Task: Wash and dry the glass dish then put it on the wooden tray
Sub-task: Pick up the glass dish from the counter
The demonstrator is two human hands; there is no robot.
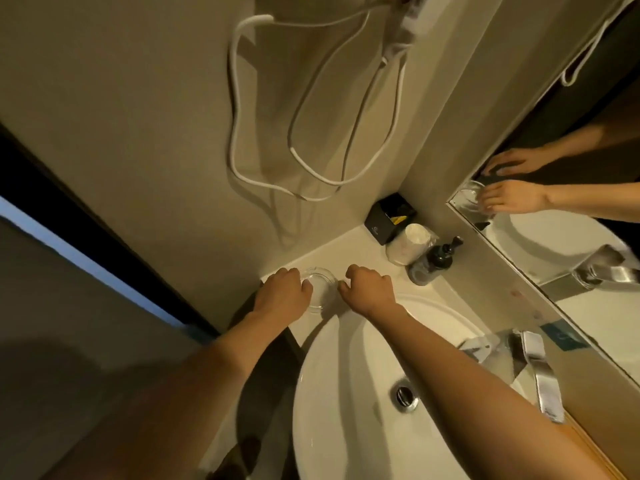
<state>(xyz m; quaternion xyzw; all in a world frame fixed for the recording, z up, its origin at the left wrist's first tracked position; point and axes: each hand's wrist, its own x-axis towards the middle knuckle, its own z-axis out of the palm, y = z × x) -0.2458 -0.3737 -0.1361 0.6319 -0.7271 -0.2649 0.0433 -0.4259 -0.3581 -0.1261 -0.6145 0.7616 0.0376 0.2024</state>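
Note:
A round clear glass dish [320,289] lies flat on the white counter [349,251] in the corner, just beyond the basin. My left hand [282,294] has its curled fingers on the dish's left rim. My right hand [369,289] has its fingertips at the dish's right rim. Both hands grip the dish from opposite sides while it rests on the counter. No wooden tray is in view.
A white round basin [332,393] with a chrome drain [404,395] lies below the hands. A chrome tap [540,372] stands at the right by the mirror [571,216]. A black box [388,218], wrapped cups [410,244] and a dark pump bottle [438,259] crowd the corner. White cords [242,133] hang on the wall.

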